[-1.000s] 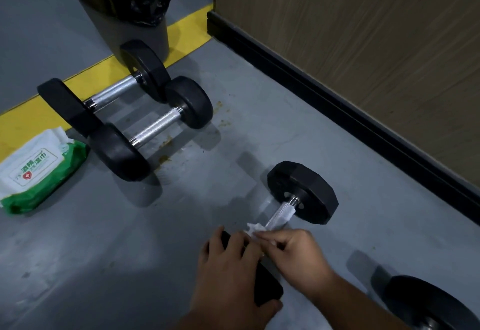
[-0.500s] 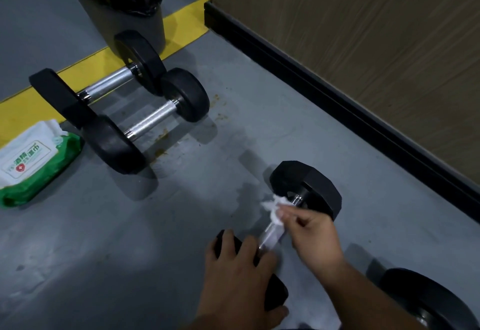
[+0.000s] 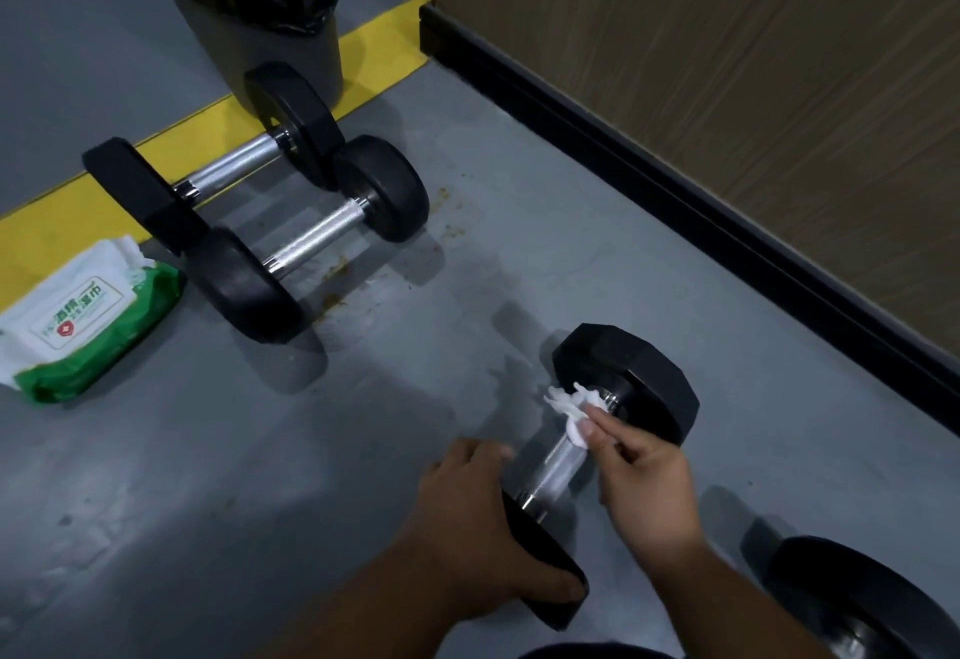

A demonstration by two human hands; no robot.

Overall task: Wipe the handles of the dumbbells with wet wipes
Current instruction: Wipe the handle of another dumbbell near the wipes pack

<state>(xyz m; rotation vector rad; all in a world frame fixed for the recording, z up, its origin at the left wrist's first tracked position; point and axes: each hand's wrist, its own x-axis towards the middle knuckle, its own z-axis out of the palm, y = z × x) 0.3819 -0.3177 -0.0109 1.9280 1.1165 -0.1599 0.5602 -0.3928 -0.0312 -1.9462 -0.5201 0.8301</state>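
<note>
On the grey floor (image 3: 519,191), near the black skirting, lies a hex dumbbell (image 3: 623,388). The left hand (image 3: 467,523) wraps over its near head; the right hand (image 3: 644,482) pinches a crumpled wet wipe (image 3: 571,406) against the far end of the handle (image 3: 558,466) — just beside the far head.

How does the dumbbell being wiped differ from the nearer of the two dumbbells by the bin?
The wiped dumbbell has angular, faceted heads; the one by the bin has rounded heads. The wiped one is gripped at its near head by the left hand, while the right hand pinches a wipe against its handle; the other lies untouched, its handle bare. Both have black heads, metal handles and lie on the floor.
</note>
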